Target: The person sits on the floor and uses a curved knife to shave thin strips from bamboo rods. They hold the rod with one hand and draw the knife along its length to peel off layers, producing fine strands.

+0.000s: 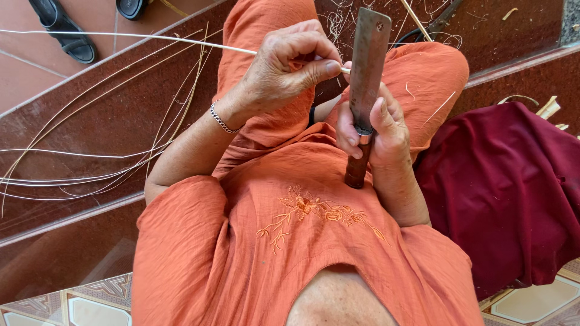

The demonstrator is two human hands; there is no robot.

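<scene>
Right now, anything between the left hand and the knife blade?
Only the thin pale strip: the left hand pinches it and it reaches the knife blade held upright by the right hand. Head view.

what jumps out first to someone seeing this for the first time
Dead centre, the right hand grips a broad flat knife upright by its dark handle, blade pointing away from the body. Beside it, the left hand pinches a thin pale strip that runs off to the left, right against the blade. More thin strips fan across the dark red step, and a maroon cloth lies at right.
</scene>
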